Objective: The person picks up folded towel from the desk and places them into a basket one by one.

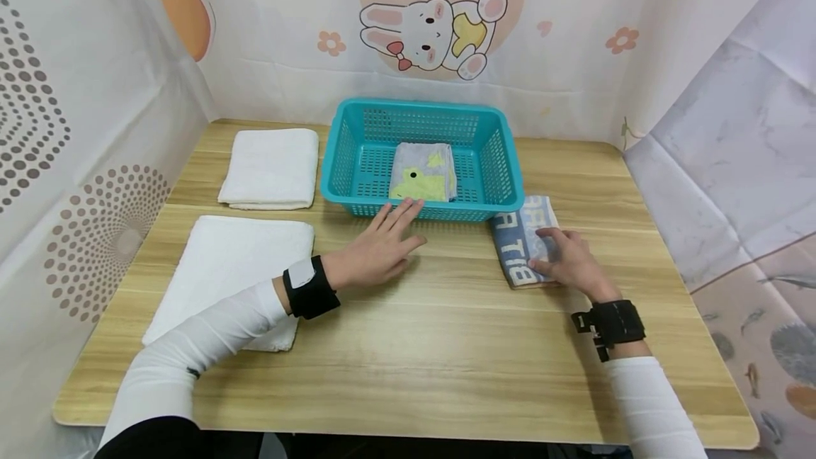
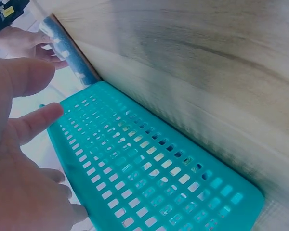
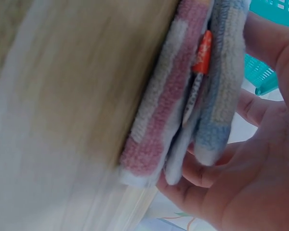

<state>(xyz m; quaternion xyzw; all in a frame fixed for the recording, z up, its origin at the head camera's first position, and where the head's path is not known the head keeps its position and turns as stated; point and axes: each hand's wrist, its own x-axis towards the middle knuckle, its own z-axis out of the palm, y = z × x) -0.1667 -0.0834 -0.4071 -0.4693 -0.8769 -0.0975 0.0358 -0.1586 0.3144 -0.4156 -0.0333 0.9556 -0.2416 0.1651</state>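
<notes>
My right hand [image 1: 574, 261] grips a folded blue-and-grey towel [image 1: 515, 246] with pale lettering, lying right of the basket's front corner. From the right wrist, the towel's layers [image 3: 221, 86] show edge-on, with a pink-and-white striped terry layer [image 3: 156, 106] below. Between them lies a narrow orange-and-white strip [image 3: 200, 67] with dark marks. My left hand [image 1: 376, 246] has its fingers extended, fingertips right at the front rim of a turquoise plastic basket [image 1: 347, 200]. In the basket lies a folded grey towel with a yellow-green animal [image 1: 421, 172].
Two folded white towels, a smaller one [image 1: 274, 167] behind a larger one [image 1: 239, 261], lie on the table's left side. The wooden table [image 1: 446, 367] has printed curtains [image 1: 268, 20] behind and at both sides. My left forearm crosses the larger white towel.
</notes>
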